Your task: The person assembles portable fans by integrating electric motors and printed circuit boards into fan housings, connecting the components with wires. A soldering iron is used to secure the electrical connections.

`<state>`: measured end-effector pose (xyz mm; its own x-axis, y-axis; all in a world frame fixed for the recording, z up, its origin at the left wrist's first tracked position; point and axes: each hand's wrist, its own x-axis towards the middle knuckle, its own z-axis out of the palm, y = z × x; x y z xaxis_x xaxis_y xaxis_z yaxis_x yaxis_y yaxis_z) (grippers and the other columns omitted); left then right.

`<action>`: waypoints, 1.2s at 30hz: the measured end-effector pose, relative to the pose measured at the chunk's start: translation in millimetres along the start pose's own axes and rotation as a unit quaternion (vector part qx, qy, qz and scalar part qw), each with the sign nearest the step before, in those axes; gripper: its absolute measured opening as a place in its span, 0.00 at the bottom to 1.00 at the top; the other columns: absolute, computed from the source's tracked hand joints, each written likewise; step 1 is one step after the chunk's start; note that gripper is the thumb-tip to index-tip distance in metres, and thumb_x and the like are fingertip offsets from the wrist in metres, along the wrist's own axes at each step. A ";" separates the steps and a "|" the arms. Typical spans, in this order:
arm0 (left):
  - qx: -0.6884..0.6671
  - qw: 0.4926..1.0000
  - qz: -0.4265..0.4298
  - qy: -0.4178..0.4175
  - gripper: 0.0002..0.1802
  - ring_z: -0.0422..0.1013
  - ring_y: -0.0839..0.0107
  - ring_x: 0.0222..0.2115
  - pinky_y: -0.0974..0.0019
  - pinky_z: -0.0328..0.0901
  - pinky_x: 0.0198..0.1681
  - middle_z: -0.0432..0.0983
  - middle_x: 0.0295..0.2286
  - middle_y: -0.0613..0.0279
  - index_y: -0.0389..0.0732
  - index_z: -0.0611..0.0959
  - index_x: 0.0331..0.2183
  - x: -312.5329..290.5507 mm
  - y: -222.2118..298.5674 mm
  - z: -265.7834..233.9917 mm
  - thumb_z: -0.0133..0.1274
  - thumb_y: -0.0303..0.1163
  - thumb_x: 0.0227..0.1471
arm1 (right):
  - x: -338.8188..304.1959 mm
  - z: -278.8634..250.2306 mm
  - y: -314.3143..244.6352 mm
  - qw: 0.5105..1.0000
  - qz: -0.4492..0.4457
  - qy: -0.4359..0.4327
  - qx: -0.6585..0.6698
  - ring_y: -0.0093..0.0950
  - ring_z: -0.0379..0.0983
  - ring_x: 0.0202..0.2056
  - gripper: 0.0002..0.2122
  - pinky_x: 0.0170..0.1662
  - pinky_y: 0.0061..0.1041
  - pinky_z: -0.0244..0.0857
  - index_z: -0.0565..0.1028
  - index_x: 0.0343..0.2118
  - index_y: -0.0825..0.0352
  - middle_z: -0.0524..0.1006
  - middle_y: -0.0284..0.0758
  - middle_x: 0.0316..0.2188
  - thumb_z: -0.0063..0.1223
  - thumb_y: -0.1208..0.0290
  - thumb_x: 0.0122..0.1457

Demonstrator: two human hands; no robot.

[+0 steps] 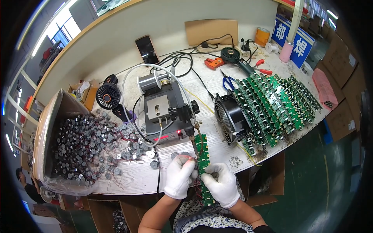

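Both hands wear white gloves and meet in front of the soldering machine (163,105), below its tip. A long green circuit board strip (201,145) runs from under the tip toward my body, between the hands. My left hand (180,178) is closed at the strip's left side, its fingertips pinching what looks like a thin red wire. More red wires hang below it. My right hand (222,184) is closed on the strip's right edge, with thumb and forefinger together. Small round grey parts (154,164) lie just left of my left hand.
At left, a plastic-lined carton (42,143) spills many round wired parts onto the table. A black fan (231,118) and rows of green boards (272,105) stand at right. Solder spool (148,83), small fan (108,96), phone (147,49), blue pliers (227,81) and cables lie farther back.
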<state>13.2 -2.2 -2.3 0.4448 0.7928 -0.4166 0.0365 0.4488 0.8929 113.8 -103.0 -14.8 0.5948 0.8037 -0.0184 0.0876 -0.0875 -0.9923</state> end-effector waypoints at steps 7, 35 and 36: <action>-0.004 1.000 0.004 -0.009 0.09 0.60 0.81 0.13 0.77 0.56 0.15 0.69 0.17 0.66 0.37 0.73 0.32 -1.7 1.7 1.4 0.50 0.34 0.53 | -1.2 -0.1 5.5 1.000 0.002 0.003 0.014 0.20 0.74 0.26 0.11 0.30 0.19 0.69 0.73 0.35 0.72 0.77 0.36 0.28 0.60 0.75 0.49; 0.022 0.998 0.066 0.007 0.08 0.64 0.81 0.16 0.76 0.60 0.20 0.70 0.18 0.66 0.35 0.74 0.30 -0.9 -0.4 3.3 0.52 0.30 0.53 | -1.9 1.4 -2.9 0.997 -0.065 0.022 -0.027 0.16 0.71 0.24 0.09 0.29 0.17 0.66 0.72 0.32 0.71 0.76 0.32 0.25 0.60 0.78 0.48; 0.022 0.998 0.066 0.007 0.08 0.64 0.81 0.16 0.76 0.60 0.20 0.70 0.18 0.66 0.35 0.74 0.30 -0.4 -1.8 3.0 0.52 0.30 0.53 | -2.1 1.8 -2.6 0.999 -0.047 0.020 -0.011 0.16 0.71 0.24 0.09 0.29 0.17 0.66 0.72 0.32 0.71 0.76 0.32 0.25 0.60 0.78 0.49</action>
<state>15.6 -4.6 -3.2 0.4355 0.8498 -0.2971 0.0185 0.3215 0.9467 110.9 -103.4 -12.4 0.6139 0.7854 0.0796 0.1617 -0.0264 -0.9865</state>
